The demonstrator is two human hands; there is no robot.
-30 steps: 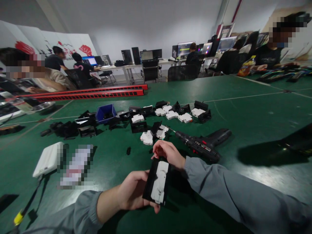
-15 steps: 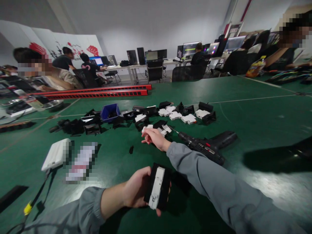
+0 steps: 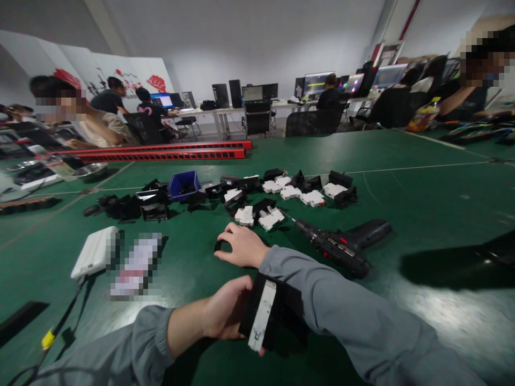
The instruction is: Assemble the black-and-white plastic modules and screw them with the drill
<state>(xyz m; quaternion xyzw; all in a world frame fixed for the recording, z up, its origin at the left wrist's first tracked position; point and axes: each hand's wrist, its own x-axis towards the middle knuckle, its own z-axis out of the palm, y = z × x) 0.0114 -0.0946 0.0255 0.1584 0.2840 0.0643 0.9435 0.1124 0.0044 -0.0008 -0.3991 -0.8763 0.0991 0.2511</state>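
My left hand is wrapped round a black box-shaped housing with a white module set along its middle. The housing is held tilted, low over the table. Farther forward, my right hand reaches down to the table, thumb and index finger closed on the two ends of a small black piece. Just beyond that hand lie white modules and black housings. The right sleeve passes close beside the held housing, covering part of its right side.
A black power screwdriver lies to the right of my right hand. Across the green table runs a row of black parts, white modules and a blue bin. At left are a white power bank with a cable and a phone.
My right hand has moved left and nearer, from the white modules to the small black piece, and closed its fingertips on it. The left hand still holds the housing.
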